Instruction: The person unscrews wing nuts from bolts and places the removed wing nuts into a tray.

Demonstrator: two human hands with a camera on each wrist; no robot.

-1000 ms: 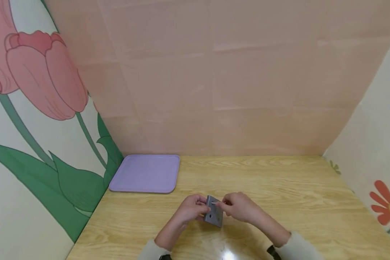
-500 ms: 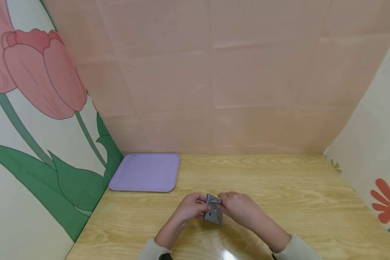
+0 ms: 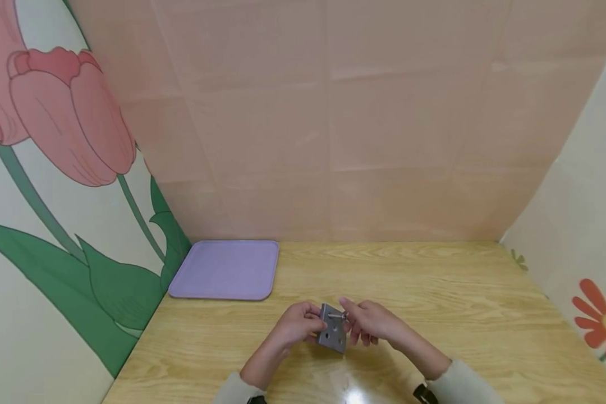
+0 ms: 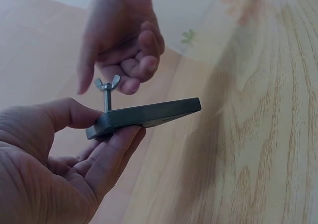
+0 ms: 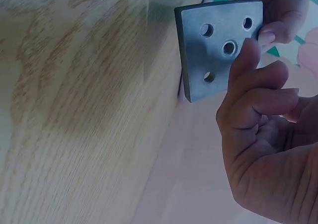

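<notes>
My left hand [image 3: 297, 324] grips a grey metal plate [image 3: 333, 339] by one side, thumb on one face and fingers beneath in the left wrist view. Several round holes pass through the plate. A silver wing screw [image 4: 108, 87] stands upright from the plate near the held end, its shank partly showing below the wings. My right hand [image 3: 376, 321] is right beside the wings, thumb stretched out and fingers loosely bent, pinching nothing. In the right wrist view, the plate [image 5: 198, 52] shows its holes, while the right fingers [image 5: 268, 77] hide the screw.
A purple tray [image 3: 224, 269] lies at the back left of the wooden table [image 3: 424, 280]. Behind the table hangs a pinkish-brown sheet [image 3: 328, 123]. Flower-printed panels flank it on both sides.
My right hand has turned at the wing screw and loosened, its thumb now lifted off with the fingers spread below. The left hand and plate have stayed in place.
</notes>
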